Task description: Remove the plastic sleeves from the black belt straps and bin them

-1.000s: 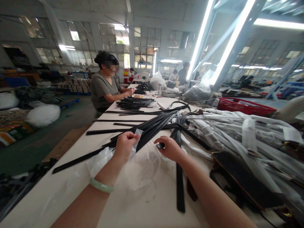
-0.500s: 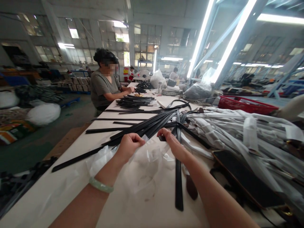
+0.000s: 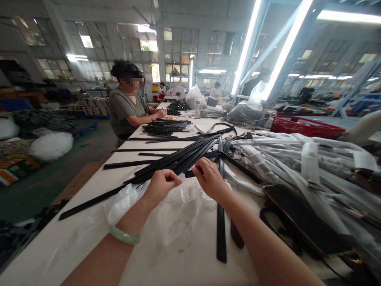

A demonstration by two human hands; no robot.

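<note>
My left hand (image 3: 162, 187), with a pale green bangle on the wrist, is closed in a pinch on thin clear plastic film (image 3: 181, 202), which hangs below it over the table. Close by on the right, my right hand (image 3: 211, 180) grips a black strap (image 3: 188, 174) whose short flat end points left toward my left fingertips. Most of that strap is hidden by the hand. Behind both hands a bundle of long black straps (image 3: 181, 157) fans out across the white table (image 3: 143, 258). Another black strap (image 3: 220, 234) lies lengthwise under my right forearm.
White-wrapped straps (image 3: 282, 159) are heaped at the right, beside a dark padded piece (image 3: 303, 218). Behind them stands a red basket (image 3: 306, 126). A co-worker (image 3: 126, 103) sits at the table's far left side, near a pile of short black strips (image 3: 166, 127).
My right hand has turned and moved slightly left, bringing the black strap's end close to my left fingertips. The left hand keeps its pinch. The whole view has shifted a little.
</note>
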